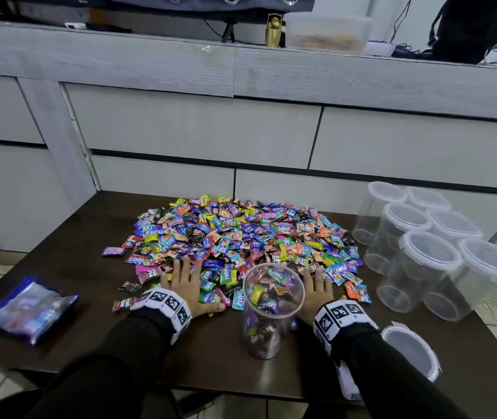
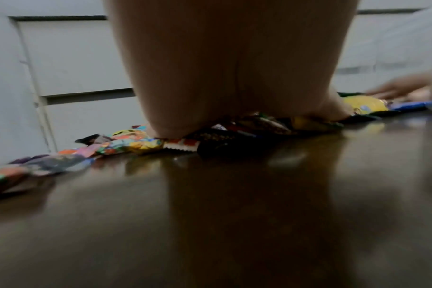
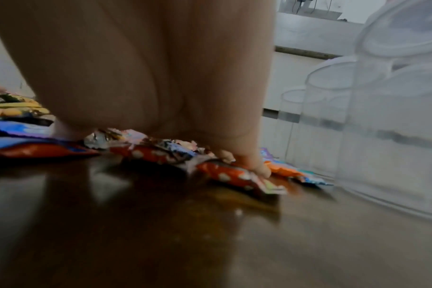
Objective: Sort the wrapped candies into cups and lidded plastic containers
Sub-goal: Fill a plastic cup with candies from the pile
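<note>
Nearest on the dark desk [image 1: 211, 358] lay a loose lid [image 1: 408, 352] at the right edge, beside the right sleeve. Just beyond, an open clear container [image 1: 272, 309] stood between the wrists, holding a mix of wrapped candies up to roughly its upper half.

The left hand [image 1: 188, 285] and the right hand [image 1: 316, 290] lay flat, fingers spread, pressing on the near edge of the candy pile [image 1: 241, 237]; neither grasped anything. The wrist views showed palms down on the wrappers.

As a judgement, a sweep of either forearm toward the middle could knock the tall open container over and spill it back into the pile. Dragging flat palms could also push candies off the near or side edges, since some already lay scattered loose at the front.

Further right, six lidded containers [image 1: 428, 255] stood clustered, touching one another, all apparently empty. A torn blue bag [image 1: 23, 309] lay at the left. Behind the pile stood grey drawer fronts [image 1: 192, 128].
</note>
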Motion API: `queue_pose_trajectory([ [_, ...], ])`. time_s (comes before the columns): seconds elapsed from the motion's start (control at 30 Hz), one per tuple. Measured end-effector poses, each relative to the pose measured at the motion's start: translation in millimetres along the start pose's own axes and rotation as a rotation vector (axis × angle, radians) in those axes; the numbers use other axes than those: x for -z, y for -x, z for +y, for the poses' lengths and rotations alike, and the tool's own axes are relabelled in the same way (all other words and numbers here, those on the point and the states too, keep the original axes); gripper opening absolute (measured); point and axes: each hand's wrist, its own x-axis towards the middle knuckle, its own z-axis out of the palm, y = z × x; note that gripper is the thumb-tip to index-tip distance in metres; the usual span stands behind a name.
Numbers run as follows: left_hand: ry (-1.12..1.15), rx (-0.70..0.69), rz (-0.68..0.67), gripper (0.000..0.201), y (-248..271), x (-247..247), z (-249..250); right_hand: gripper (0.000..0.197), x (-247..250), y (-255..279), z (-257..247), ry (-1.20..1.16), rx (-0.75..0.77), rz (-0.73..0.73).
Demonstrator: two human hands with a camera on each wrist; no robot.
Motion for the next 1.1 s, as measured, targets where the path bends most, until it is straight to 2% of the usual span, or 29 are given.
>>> queue_pose_trajectory([
  [0.07,0.053,-0.061,0.014,0.129,-5,-1,11,0.125,-1,-7,-6,0.046,0.013,-0.004],
  [0.23,0.055,-0.181,0.052,0.107,-9,7,29,0.118,-1,-13,-24,0.082,0.132,0.117],
  [0.33,-0.014,-0.199,0.076,0.091,-6,9,32,0.105,0,-15,-31,0.134,0.188,0.17],
  [0.47,-0.035,-0.167,0.159,0.076,-1,12,34,0.077,9,-19,-29,0.132,0.257,0.23],
  [0.57,-0.027,-0.172,0.192,0.065,1,15,33,0.062,13,-20,-32,0.072,0.287,0.17],
  [0.67,-0.005,-0.2,0.222,0.058,1,17,32,0.057,16,-20,-34,0.038,0.29,0.162],
  [0.8,0.057,-0.234,0.229,0.055,2,22,32,0.056,12,-14,-34,-0.111,0.364,0.303],
  [0.93,0.108,-0.251,0.188,0.061,8,31,33,0.092,12,-4,-42,0.044,0.419,0.182],
  [0.97,0.106,-0.248,0.173,0.065,10,33,33,0.092,14,-3,-45,0.086,0.401,0.155],
  [1.07,0.096,-0.241,0.122,0.071,15,41,35,0.053,21,-2,-50,0.083,0.359,0.12],
  [1.1,0.096,-0.235,0.112,0.071,16,43,35,0.057,22,-2,-50,0.094,0.355,0.097],
])
